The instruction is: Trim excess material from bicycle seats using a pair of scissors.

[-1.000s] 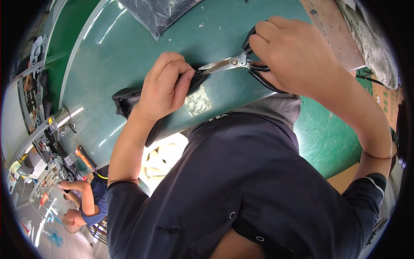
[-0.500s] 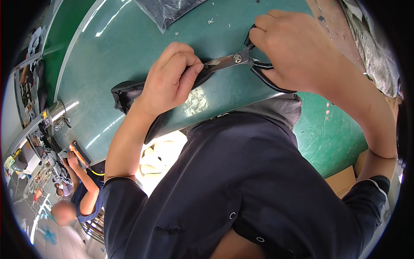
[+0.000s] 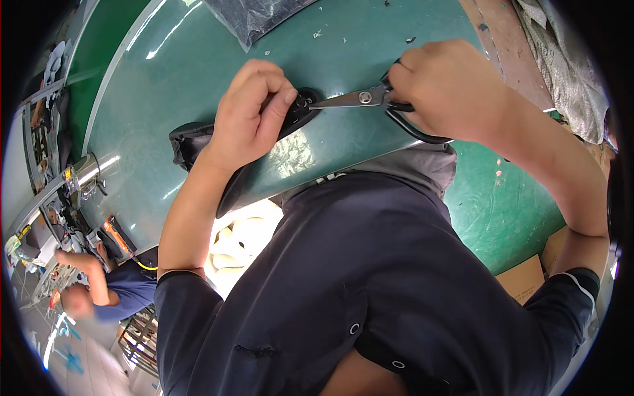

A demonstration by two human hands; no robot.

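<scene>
While a green bench (image 3: 356, 56) spreads under the work, a dark plastic bag (image 3: 259, 18) lies on its far side, apart from both hands. Near the front edge lies a long, soft black piece (image 3: 302, 119), pinched in the left grip (image 3: 247, 113) between thumb and fingers; the right grip (image 3: 449, 90) is closed around the black handles of metal scissors (image 3: 365, 98), blades together, tips at the piece's right end, small pale scraps (image 3: 317, 34) scattered beyond.

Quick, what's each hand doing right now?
Left hand: closed, pinching the black piece.
Right hand: closed around the handles of the scissors.
</scene>
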